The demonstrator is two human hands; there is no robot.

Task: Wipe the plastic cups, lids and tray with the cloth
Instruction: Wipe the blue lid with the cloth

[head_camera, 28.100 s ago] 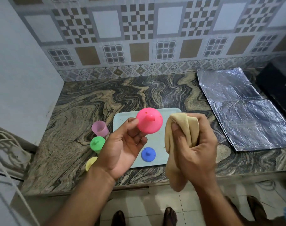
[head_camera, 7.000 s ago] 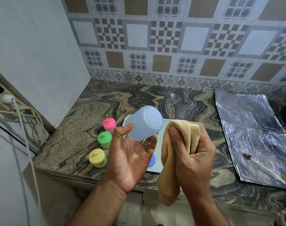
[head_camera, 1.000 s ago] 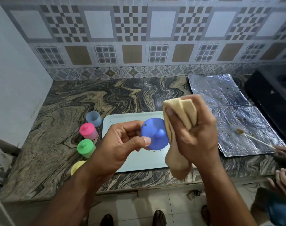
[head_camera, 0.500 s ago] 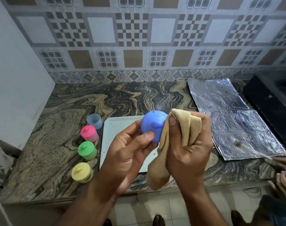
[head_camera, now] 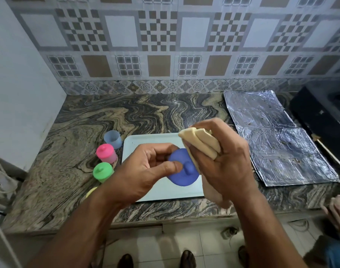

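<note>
We hold the blue lid (head_camera: pixel 181 172) up over the tray (head_camera: pixel 165 190) with our left hand (head_camera: pixel 146 171), thumb pressed on its top face just beside the little knob and the other fingers curled behind its rim, so that hand is closed in a pinch on the lid. Our right hand (head_camera: pixel 221 161) sits right beside the left one, fist closed around the folded cloth (head_camera: pixel 202 144); the cloth's folded edge touches the lid's right side, and a loose tail of it hangs down below the right wrist.

Beyond and below both hands lies the pale tray, flat on the counter (head_camera: pixel 87 132), its near edge showing under our left wrist. To the left of the left hand stand the cups in a row on the counter, just beside the tray: the blue cup (head_camera: pixel 112 139) farthest from us, open and without a lid, then the pink cup (head_camera: pixel 106 153) with its lid on, then the green cup (head_camera: pixel 103 172) with its lid on. A sliver of a yellow lid (head_camera: pixel 90 192) peeks out from behind our left forearm.

To the right of the right hand, a sheet of foil (head_camera: pixel 281 147) lies spread on the counter, well apart from the tray.
</note>
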